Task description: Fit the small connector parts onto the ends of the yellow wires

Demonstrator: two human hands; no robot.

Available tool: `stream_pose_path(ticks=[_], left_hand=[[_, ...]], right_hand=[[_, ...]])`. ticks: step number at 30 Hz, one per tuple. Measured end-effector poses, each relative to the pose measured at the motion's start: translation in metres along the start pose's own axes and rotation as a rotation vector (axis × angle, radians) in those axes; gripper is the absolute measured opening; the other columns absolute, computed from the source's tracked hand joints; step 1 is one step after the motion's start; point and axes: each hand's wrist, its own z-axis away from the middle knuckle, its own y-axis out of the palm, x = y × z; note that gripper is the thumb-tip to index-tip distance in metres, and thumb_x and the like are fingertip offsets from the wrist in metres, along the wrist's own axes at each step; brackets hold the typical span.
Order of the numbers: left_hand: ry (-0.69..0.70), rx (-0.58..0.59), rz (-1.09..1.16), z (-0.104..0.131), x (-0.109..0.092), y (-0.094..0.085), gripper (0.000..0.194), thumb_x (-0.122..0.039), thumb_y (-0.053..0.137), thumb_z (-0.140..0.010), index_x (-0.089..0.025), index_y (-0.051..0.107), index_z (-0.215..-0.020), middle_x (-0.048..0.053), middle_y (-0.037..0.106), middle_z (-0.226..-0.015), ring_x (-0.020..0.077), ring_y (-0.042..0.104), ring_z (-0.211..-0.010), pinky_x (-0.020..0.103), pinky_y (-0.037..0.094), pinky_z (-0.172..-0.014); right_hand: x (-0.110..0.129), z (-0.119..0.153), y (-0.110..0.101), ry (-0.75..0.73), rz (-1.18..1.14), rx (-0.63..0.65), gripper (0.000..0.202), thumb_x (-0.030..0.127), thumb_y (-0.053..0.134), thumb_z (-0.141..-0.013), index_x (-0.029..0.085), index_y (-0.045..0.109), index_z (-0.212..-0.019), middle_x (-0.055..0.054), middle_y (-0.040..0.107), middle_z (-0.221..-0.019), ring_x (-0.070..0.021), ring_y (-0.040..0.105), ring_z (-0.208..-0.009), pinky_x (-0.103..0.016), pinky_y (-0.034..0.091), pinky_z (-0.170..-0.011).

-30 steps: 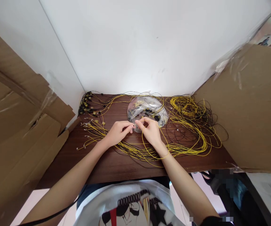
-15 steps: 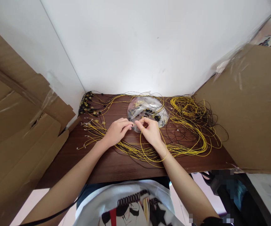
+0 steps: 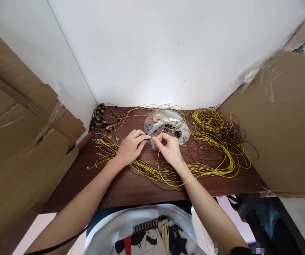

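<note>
Over the middle of the table, my left hand (image 3: 131, 146) pinches a small dark part, perhaps a black connector; its shape is mostly hidden by the fingers. Almost touching it, my right hand (image 3: 168, 148) is closed in a pinch on a yellow wire (image 3: 158, 166), which loops down past the wrist. The wire's end is hidden between the fingertips. Just behind both hands lies a clear plastic bag (image 3: 152, 122) with small black and yellow parts. A bundle of yellow and black wires (image 3: 152, 173) runs across the table beneath my hands.
Tangled yellow and black wires (image 3: 213, 122) lie at the right. Wires with black connectors (image 3: 98, 118) are at the back left, and bare-looking terminal ends (image 3: 96, 141) sit nearer. Cardboard walls (image 3: 282, 124) flank the brown table (image 3: 115, 193); a white wall (image 3: 152, 53) stands behind.
The fingertips of both hands have come slightly closer together, and the left fingers have shifted on the dark part. Otherwise only the view has moved a little.
</note>
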Motion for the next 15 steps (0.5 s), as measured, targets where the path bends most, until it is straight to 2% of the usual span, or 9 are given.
stream_pose_path(ticks=[3, 5, 8, 10, 13, 15], left_hand=[[-0.027, 0.004, 0.01, -0.003, 0.0, -0.006, 0.026, -0.031, 0.05, -0.088, -0.019, 0.061, -0.108, 0.006, 0.06, -0.097, 0.0194, 0.05, -0.09, 0.033, 0.041, -0.083], [-0.072, -0.044, -0.013, -0.005, 0.007, -0.011, 0.025, -0.032, 0.048, -0.088, -0.02, 0.063, -0.103, 0.005, 0.061, -0.096, 0.0196, 0.051, -0.09, 0.034, 0.041, -0.084], [-0.203, -0.188, -0.137, -0.004, 0.029, -0.02, 0.023, -0.029, 0.047, -0.087, -0.02, 0.066, -0.097, 0.005, 0.061, -0.093, 0.0213, 0.05, -0.092, 0.037, 0.04, -0.087], [-0.327, -0.237, -0.261, -0.001, 0.047, -0.027, 0.024, -0.027, 0.049, -0.084, -0.018, 0.066, -0.098, 0.007, 0.059, -0.094, 0.0242, 0.048, -0.095, 0.038, 0.04, -0.086], [-0.471, -0.21, -0.398, 0.005, 0.069, -0.035, 0.027, -0.027, 0.052, -0.08, -0.016, 0.068, -0.098, 0.011, 0.058, -0.098, 0.0283, 0.046, -0.098, 0.042, 0.04, -0.088], [-0.515, -0.185, -0.443, 0.008, 0.078, -0.039, 0.028, -0.028, 0.052, -0.079, -0.016, 0.068, -0.099, 0.012, 0.058, -0.1, 0.0301, 0.045, -0.099, 0.044, 0.04, -0.088]], right_hand=[[-0.001, 0.0, -0.001, 0.016, -0.02, -0.055, 0.026, 0.037, 0.053, -0.084, 0.017, 0.062, -0.07, 0.001, 0.06, -0.059, -0.0115, 0.052, -0.052, -0.022, 0.039, -0.052], [-0.001, -0.001, -0.001, 0.026, -0.021, -0.067, 0.026, 0.037, 0.053, -0.084, 0.017, 0.061, -0.07, 0.001, 0.06, -0.059, -0.0116, 0.052, -0.051, -0.022, 0.038, -0.052], [-0.001, -0.001, -0.001, 0.032, -0.013, -0.062, 0.028, 0.038, 0.053, -0.084, 0.017, 0.061, -0.069, 0.001, 0.06, -0.059, -0.0118, 0.052, -0.051, -0.023, 0.038, -0.053], [-0.001, 0.0, -0.001, 0.031, -0.014, -0.055, 0.027, 0.038, 0.053, -0.084, 0.017, 0.061, -0.069, 0.001, 0.06, -0.059, -0.0119, 0.052, -0.052, -0.022, 0.038, -0.053], [-0.001, 0.0, -0.001, 0.032, -0.018, -0.047, 0.026, 0.037, 0.053, -0.084, 0.017, 0.061, -0.07, 0.001, 0.061, -0.06, -0.0118, 0.052, -0.052, -0.022, 0.039, -0.054], [-0.001, 0.001, -0.001, 0.036, -0.014, -0.043, 0.026, 0.037, 0.053, -0.084, 0.017, 0.061, -0.07, 0.001, 0.061, -0.06, -0.012, 0.052, -0.052, -0.022, 0.039, -0.054]])
